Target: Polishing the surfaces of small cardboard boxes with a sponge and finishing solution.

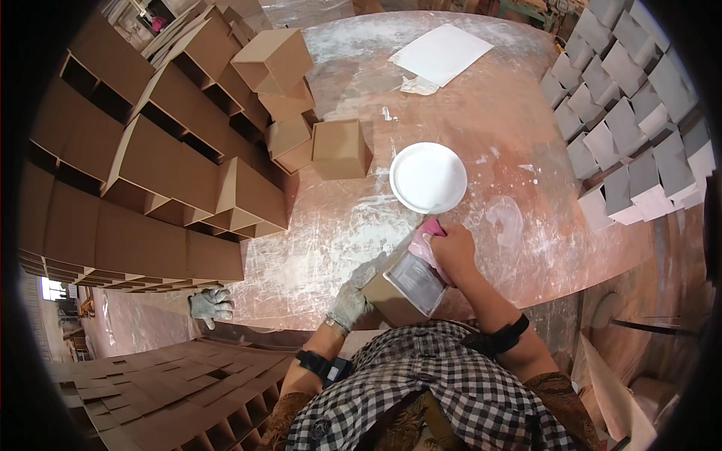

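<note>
In the head view, the gloved left hand [350, 302] grips the side of a brown box [391, 302] at the table's [301, 289] near edge, while the bare right hand's [455, 249] closed fingers clutch a pink cloth [423, 252] against the box's grey-smeared face. A round white dish [429, 210] sits just beyond.
</note>
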`<state>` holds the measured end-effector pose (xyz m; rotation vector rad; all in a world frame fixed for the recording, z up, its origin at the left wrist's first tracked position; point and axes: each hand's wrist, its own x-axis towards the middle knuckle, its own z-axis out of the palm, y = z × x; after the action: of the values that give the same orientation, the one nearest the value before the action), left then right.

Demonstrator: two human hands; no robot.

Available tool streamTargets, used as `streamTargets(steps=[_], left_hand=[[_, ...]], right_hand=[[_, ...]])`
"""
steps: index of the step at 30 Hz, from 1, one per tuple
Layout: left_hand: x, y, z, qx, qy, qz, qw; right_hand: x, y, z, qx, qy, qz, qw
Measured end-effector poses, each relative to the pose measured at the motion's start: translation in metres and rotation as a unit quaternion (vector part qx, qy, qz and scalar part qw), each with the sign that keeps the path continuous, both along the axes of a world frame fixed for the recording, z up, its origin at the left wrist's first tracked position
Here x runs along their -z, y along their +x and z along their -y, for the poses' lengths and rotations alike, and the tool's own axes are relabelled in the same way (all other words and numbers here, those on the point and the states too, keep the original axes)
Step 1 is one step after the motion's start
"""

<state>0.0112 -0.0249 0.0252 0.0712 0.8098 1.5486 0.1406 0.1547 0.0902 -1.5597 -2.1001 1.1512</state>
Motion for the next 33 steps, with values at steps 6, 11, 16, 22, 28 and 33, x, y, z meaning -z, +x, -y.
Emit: streamTargets(steps=[6, 11, 16, 22, 28, 33], left_hand=[[-0.013, 0.015, -0.001, -0.034, 0.006, -0.221, 0.975], [0.055, -0.008, 0.015, -0.176, 0.089, 0.269, 0.943], [0.047, -0.014, 0.016, -0.173, 0.061, 0.261, 0.948], [0.035, -0.005, 0.02, -0.172, 0.02, 0.255, 0.951], [0.036, 0.002, 0.027, -0.206, -0.025, 0.246, 0.947], [0.032, -0.001, 0.036, -0.108, 0.04, 0.172, 0.978]], right_hand=[[-0.018, 0.0, 0.005, 0.001, 0.034, 0.016, 0.999], [-0.006, 0.002, 0.005, -0.007, 0.09, 0.023, 0.996], [0.005, 0.007, 0.003, -0.033, 0.063, 0.038, 0.997], [0.008, -0.005, 0.009, -0.086, 0.052, 0.003, 0.995], [-0.01, -0.025, 0.014, -0.194, 0.026, -0.128, 0.972], [-0.017, -0.025, 0.012, -0.187, 0.002, -0.088, 0.978]])
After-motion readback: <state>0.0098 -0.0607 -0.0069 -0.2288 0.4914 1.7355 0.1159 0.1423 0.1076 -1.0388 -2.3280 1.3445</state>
